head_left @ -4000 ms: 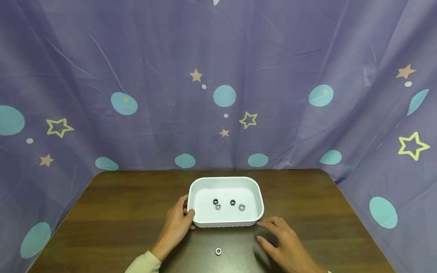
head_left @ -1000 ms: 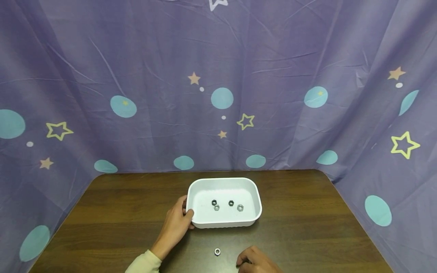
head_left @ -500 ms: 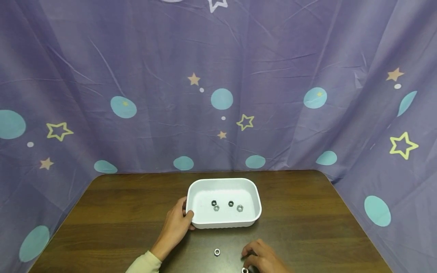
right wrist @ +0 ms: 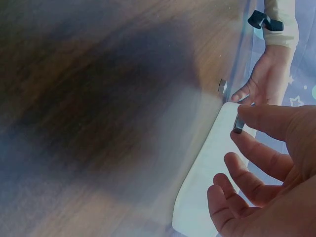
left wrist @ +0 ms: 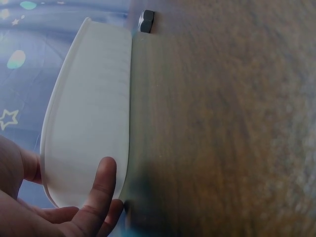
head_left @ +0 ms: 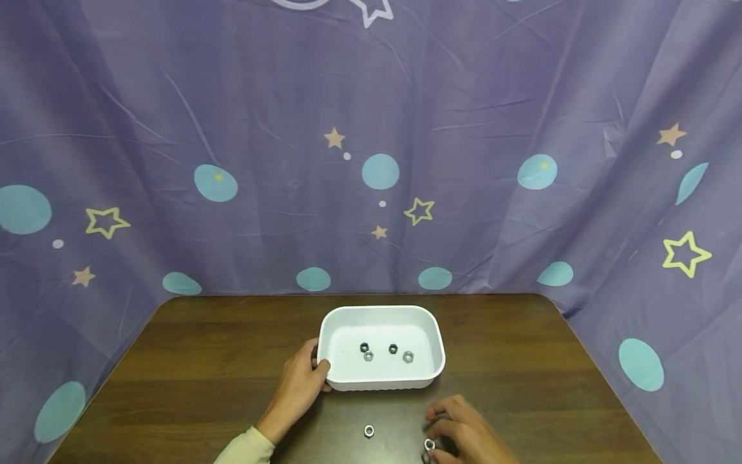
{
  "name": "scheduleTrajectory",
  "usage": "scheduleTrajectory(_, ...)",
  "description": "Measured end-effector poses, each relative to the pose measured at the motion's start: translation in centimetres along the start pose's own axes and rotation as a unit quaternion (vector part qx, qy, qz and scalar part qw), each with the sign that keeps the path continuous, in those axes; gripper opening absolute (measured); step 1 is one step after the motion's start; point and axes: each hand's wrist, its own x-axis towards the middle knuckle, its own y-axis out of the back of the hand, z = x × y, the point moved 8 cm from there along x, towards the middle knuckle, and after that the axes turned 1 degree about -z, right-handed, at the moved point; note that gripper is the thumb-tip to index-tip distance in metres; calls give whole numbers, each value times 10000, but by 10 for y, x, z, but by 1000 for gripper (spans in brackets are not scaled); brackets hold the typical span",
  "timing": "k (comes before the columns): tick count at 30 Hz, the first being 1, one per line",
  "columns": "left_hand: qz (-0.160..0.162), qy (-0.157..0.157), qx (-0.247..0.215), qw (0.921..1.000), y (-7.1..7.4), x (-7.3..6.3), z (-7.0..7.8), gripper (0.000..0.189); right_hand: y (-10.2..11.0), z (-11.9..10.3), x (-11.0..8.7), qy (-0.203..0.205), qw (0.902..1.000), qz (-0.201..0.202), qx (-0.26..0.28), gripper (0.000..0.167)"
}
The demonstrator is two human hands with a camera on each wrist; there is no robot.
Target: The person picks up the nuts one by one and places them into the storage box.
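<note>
My left hand [head_left: 298,381] grips the left end of a white tray [head_left: 380,385], thumb over the rim. In the left wrist view the fingers [left wrist: 102,185] lie along the tray's outer wall. Inside the tray lie two dark nuts [head_left: 393,348] and two silver nuts [head_left: 408,356]. A loose silver hex nut [head_left: 369,431] sits on the table in front of the tray. My right hand [head_left: 466,433] pinches another hex nut [right wrist: 239,123] between thumb and index finger, the other fingers spread apart. It is held right of the loose nut, in front of the tray's right side.
The brown wooden table [head_left: 203,374] extends on both sides of the tray. A purple curtain [head_left: 278,193] with stars and blue spots hangs behind its back edge. A dark strap [right wrist: 266,22] sits on the left sleeve.
My right hand, seen beside the tray's right corner four seconds ago, dropped to the near edge and has come back up and rightward with a nut. The left hand still holds the tray.
</note>
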Motion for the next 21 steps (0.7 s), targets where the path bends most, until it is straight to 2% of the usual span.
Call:
scheduleTrajectory(8, 36, -126, -33, 9999, 2, -1, 1, 52, 13, 5, 6, -259, 9992, 273, -142, 33)
scheduleTrajectory(21, -18, -23, 106, 9999, 1, -1, 0, 53, 29, 21, 23, -1052, 9941, 263, -53, 33)
